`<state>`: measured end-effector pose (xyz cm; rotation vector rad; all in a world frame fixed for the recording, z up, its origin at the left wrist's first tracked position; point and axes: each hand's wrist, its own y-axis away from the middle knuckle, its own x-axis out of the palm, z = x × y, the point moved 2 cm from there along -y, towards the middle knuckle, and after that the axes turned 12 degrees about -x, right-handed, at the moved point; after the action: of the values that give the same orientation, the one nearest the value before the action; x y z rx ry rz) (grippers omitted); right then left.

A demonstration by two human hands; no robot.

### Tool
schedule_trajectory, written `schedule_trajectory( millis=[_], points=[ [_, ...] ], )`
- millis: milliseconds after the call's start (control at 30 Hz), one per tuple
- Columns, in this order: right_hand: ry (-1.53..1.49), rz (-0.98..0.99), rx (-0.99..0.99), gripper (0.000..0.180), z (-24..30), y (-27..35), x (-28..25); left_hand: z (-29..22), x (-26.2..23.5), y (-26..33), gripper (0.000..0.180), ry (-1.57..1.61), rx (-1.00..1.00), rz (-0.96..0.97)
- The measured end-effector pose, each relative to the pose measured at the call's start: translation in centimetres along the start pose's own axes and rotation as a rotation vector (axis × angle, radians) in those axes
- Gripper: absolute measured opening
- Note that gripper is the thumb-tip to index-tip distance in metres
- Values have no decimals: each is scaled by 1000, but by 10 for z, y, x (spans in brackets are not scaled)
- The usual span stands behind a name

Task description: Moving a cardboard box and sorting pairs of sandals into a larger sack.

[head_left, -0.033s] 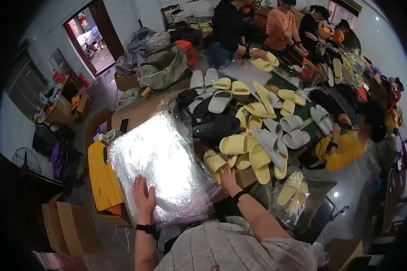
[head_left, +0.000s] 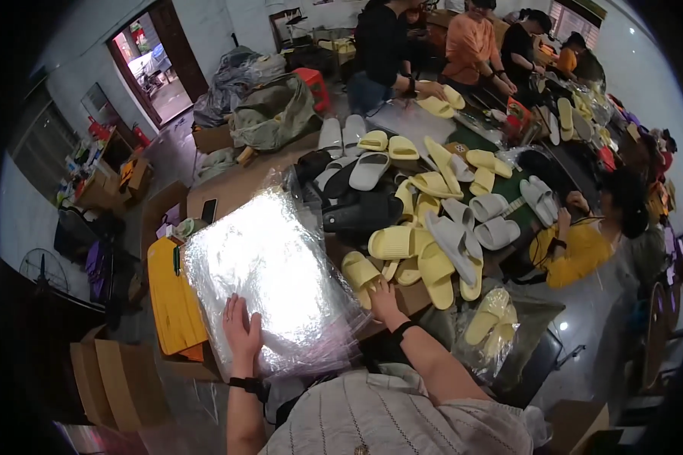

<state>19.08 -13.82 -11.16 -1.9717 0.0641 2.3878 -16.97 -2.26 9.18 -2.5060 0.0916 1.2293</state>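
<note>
My left hand (head_left: 240, 327) lies open, its palm down on a stack of shiny clear plastic bags (head_left: 269, 258) in front of me. To the right of the stack, my right hand (head_left: 385, 303) is closed on the heel end of a pale yellow slipper (head_left: 359, 270). Its fingertips are partly hidden among the shoes. Just beyond is a heap of yellow slippers (head_left: 392, 243) and grey slippers (head_left: 448, 241), some overlapping. A black slipper (head_left: 363, 214) lies between the bags and the heap.
A yellow plastic bin (head_left: 173, 292) stands left of the bags, with a phone (head_left: 209, 211) beyond it. Bagged yellow slippers (head_left: 489, 322) rest at my right. A person in a yellow top (head_left: 580, 254) sits across on the right; others work at the back. Cardboard boxes (head_left: 125, 387) stand lower left.
</note>
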Motion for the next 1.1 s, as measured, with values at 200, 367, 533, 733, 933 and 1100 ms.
schedule_trajectory(
  millis=[200,367,533,733,933,1100],
  points=[
    [-466,-672,297,52,-25,20,-59,-10,4,4,46,15,3,-1],
    [-425,-816,649,59,-79,-15,-80,-5,-1,4,45,10,6,-22],
    [-1002,-566,613,42,-131,-37,-79,-10,8,0,44,16,15,-1],
    [-1466,-599,228,29,-54,-56,-155,-5,-2,4,48,32,5,-35],
    [-1444,-782,-26,19,19,-46,-269,-3,0,3,48,13,-6,-33],
    [-1528,-851,-58,35,98,-11,-357,-4,-3,6,48,5,-32,-31]
  ],
)
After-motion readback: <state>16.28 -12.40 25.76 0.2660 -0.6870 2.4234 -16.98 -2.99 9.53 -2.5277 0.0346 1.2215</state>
